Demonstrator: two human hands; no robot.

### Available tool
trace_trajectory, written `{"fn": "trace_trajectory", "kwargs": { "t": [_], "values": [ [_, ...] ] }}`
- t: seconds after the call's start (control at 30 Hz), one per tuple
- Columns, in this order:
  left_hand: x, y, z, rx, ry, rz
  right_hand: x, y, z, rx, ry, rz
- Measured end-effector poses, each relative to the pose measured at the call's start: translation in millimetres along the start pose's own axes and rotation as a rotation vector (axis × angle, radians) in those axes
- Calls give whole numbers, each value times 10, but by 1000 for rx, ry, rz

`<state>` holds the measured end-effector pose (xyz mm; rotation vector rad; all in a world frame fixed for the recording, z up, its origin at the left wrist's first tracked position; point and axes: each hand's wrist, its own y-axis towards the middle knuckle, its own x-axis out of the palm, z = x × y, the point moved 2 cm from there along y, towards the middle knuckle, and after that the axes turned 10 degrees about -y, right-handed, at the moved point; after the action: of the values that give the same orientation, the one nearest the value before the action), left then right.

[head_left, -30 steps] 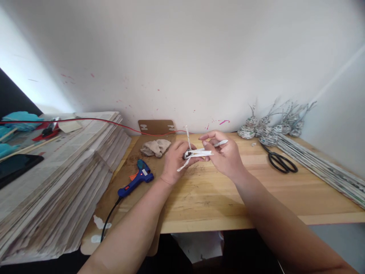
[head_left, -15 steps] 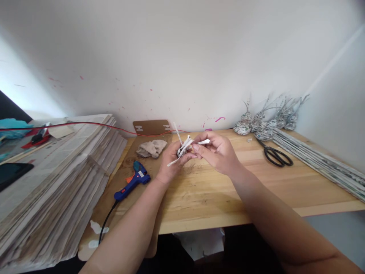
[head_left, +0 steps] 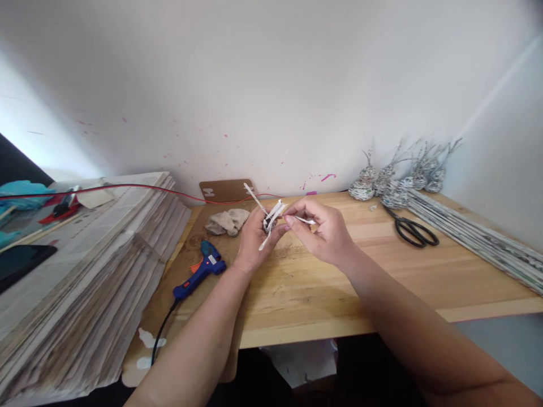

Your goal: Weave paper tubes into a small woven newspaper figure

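My left hand [head_left: 254,240] is wrapped round a small woven newspaper piece [head_left: 268,225], with several rolled paper strands sticking out of its top. Most of the piece is hidden by the fingers. Thumb and fingers of my right hand [head_left: 322,229] pinch one of those paper strands [head_left: 304,220], whose flattened end points to the right. Both hands are close together above the wooden table [head_left: 305,305]. Another strand [head_left: 254,198] leans up and to the left, past my left fingers.
Left lie a tall newspaper stack [head_left: 106,282], a phone [head_left: 25,263] and a blue glue gun [head_left: 197,277] on a brown board. A crumpled cloth [head_left: 227,221] is behind. To the right are black scissors [head_left: 416,232], rolled paper sticks [head_left: 475,237] and several woven paper figures [head_left: 362,183].
My right hand has turned slightly, and the strand it pinches now points lower to the right. The upright strand leans further left. The whole view has shifted a little.
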<state>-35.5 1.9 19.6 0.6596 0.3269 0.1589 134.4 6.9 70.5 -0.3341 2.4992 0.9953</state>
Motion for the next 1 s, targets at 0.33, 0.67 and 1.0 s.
{"fn": "trace_trajectory", "kwargs": {
  "t": [0.33,0.67,1.0],
  "values": [
    [18,3,26,71,17,-82,3,-4,34,-39,2,41],
    [37,15,-16,-26,-31,-7,2,-42,-3,-57,61,117],
    [3,-4,-57,-60,-65,0,-92,-480,-1051,-103,537,-510]
  ]
}}
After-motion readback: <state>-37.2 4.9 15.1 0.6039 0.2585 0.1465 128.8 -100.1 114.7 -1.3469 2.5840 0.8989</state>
